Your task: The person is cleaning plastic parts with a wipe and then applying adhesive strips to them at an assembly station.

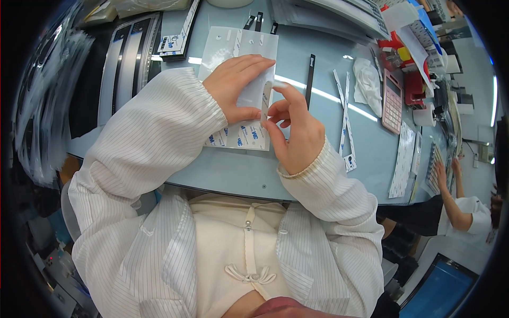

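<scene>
Pale blue worktable [222,169], glossy, its edge curving across the near foreground. Nearest item: person's own striped white coat sleeves, entering from below. Right hand [294,130]: raised just above the table, thumb and fingertips pinched together on a narrow grey strip [266,100] held upright at its lower end. Left hand [238,85]: palm down, fingers together and flat, pressing a white sheet [254,93] against the table; the strip's upper part meets this sheet's right edge, just beside the left fingertips. Beneath both: a clear backing sheet [241,45] with small blue-and-white labels [246,137] showing along its near edge. Right of the hands: a black strip [310,79] lying flat, then two long white liner strips [344,114], a crumpled white glove or cloth [368,85], a pink calculator [392,100]. Left, farther back: long grey trays [124,66] and a stack of labels [177,40]. Far edge: stacked flat panels [339,16], red containers [411,79]. Far right: a co-worker in white [466,212], hands at the table end.
</scene>
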